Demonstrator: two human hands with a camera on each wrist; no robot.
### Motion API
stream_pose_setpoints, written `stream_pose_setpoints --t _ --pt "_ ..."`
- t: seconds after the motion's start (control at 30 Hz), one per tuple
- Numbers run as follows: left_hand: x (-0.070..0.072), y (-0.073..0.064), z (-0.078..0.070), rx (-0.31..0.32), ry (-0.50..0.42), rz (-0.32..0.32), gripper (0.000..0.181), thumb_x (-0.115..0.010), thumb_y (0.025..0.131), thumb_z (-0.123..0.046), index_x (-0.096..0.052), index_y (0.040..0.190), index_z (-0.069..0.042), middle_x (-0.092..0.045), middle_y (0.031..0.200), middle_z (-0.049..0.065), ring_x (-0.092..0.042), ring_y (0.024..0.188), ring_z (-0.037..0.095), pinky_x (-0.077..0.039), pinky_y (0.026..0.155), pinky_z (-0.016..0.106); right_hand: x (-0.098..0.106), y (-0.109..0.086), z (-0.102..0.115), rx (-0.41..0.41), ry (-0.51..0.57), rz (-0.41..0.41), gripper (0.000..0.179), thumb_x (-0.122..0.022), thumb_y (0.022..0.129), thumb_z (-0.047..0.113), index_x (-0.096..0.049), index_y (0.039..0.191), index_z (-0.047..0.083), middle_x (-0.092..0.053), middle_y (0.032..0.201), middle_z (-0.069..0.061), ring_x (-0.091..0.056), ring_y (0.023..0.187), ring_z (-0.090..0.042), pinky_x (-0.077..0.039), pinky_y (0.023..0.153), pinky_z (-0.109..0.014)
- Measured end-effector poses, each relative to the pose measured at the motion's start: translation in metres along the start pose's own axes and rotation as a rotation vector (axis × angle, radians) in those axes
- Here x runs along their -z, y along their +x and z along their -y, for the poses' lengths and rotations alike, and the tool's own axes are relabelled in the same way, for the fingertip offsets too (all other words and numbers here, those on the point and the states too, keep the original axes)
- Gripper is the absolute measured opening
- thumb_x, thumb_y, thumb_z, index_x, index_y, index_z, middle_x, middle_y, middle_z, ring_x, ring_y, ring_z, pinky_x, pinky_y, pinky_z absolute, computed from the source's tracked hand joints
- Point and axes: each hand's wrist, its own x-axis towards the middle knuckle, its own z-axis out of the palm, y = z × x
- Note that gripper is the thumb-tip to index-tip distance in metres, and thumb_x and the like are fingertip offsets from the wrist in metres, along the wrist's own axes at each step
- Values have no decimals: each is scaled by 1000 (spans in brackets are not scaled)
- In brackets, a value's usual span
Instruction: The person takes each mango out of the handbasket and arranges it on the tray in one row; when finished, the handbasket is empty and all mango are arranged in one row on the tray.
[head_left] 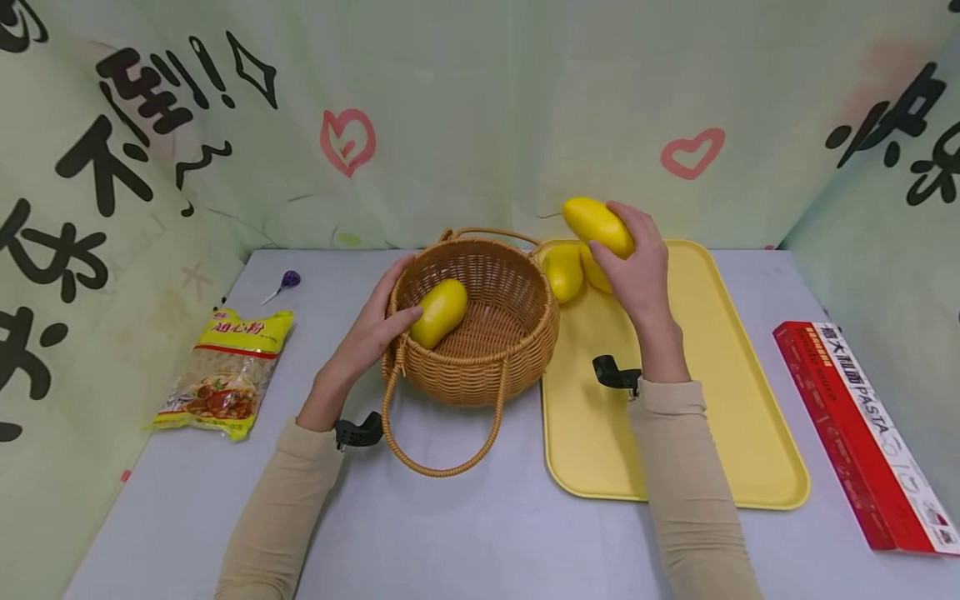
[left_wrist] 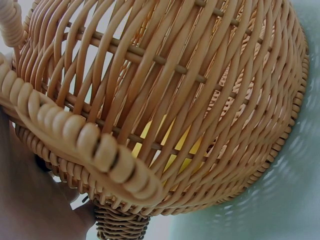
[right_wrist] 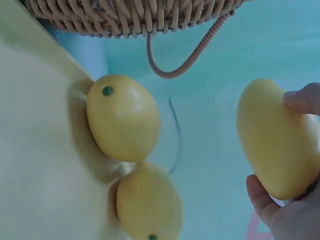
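Note:
A round wicker basket [head_left: 480, 379] stands mid-table, one handle hanging toward me. My left hand [head_left: 378, 321] grips its left rim, thumb over the edge against or very near a yellow mango [head_left: 441, 317] lying inside. Through the weave in the left wrist view, the mango [left_wrist: 187, 147] shows as yellow patches. My right hand [head_left: 639, 265] holds another mango [head_left: 596, 225] between thumb and fingers, raised above the far end of a yellow tray [head_left: 720, 400]. Two more mangoes lie on the tray next to the basket; the right wrist view shows the upper mango [right_wrist: 124, 117] and lower mango [right_wrist: 150, 202].
At the left lie a yellow-topped food packet [head_left: 225, 371] and a small purple lollipop [head_left: 290, 280]. A long red pasta box [head_left: 862, 442] lies right of the tray. Printed cloth walls [head_left: 517, 108] rise behind the table and on both sides.

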Motion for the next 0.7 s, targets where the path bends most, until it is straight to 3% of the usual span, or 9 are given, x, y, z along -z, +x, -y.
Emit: stream_pose_setpoints --t 0.3,0.7 --pt "0 1 -1 11 -1 -3 73 -56 95 -30 -18 158 -37 -15 166 -4 -23 151 31 -28 117 62 14 1 -17 -117 13 -20 54 -67 91 32 -55 143 24 -51 146 -1 -48 123 -21 -41 104 -40" --pt "0 2 -1 5 -14 -1 73 -56 95 -30 -19 158 -36 -17 165 -2 -26 150 31 -30 116 61 22 2 -37 -147 -94 -72 53 -65 90 25 -56 142 16 -52 143 -9 -47 128 -27 -37 111 -43"
